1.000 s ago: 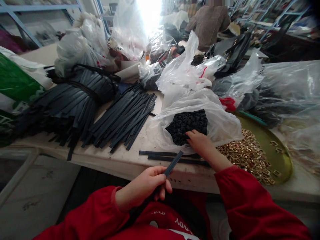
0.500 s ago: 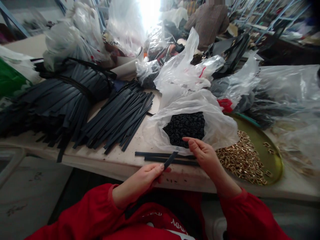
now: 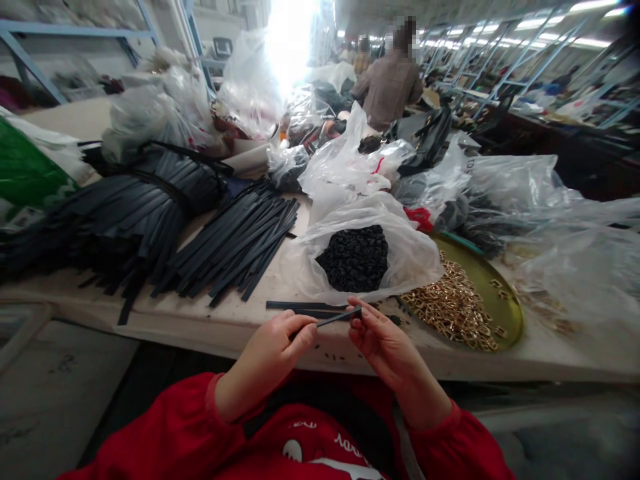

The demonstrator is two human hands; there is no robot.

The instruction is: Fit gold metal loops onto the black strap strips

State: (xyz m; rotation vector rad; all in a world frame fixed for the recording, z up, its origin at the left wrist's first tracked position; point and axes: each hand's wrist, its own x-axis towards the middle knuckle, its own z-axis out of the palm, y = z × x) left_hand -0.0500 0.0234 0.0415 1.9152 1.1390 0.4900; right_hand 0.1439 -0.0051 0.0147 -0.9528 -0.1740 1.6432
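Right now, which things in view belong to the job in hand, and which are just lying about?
Likely in use:
dark strip between left hand and right hand
small black pieces
loose strip pile
perhaps gold metal pieces

Apparently lying about:
green packaging
red item

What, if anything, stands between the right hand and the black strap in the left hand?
Nothing clearly visible: the right hand is at the far end of the strap in the left hand. Loose straps lie beyond it on the table, not between. Anything tiny pinched there is too small to make out.
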